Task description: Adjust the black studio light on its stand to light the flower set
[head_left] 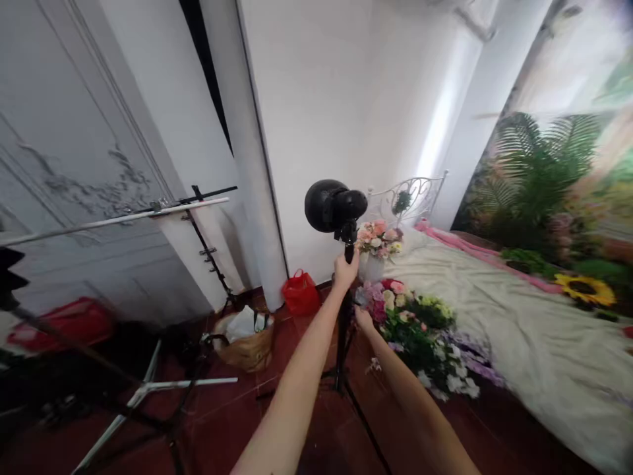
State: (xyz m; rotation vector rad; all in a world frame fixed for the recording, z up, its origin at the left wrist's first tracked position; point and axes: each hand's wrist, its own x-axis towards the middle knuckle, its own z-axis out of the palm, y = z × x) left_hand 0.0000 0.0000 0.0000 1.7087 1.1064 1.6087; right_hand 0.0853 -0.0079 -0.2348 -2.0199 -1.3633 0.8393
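Note:
A black studio light (326,206) with a rounded reflector sits on top of a black light stand (341,359) in front of me. My left hand (346,269) is closed around the stand's upper pole, just under the light. Lower down, my right hand (363,318) is closed at the stand's shaft; its fingertips are partly hidden, and a knob or clamp there is too small to make out. The stand's legs spread on the red tiled floor (326,435).
Artificial flowers (420,330) crowd the floor to the right beside a bed (465,284) with a white metal headboard (413,194). A red bag (301,293) and a wicker basket (247,349) stand to the left. Other stands, including one with white legs (143,389), occupy the left side.

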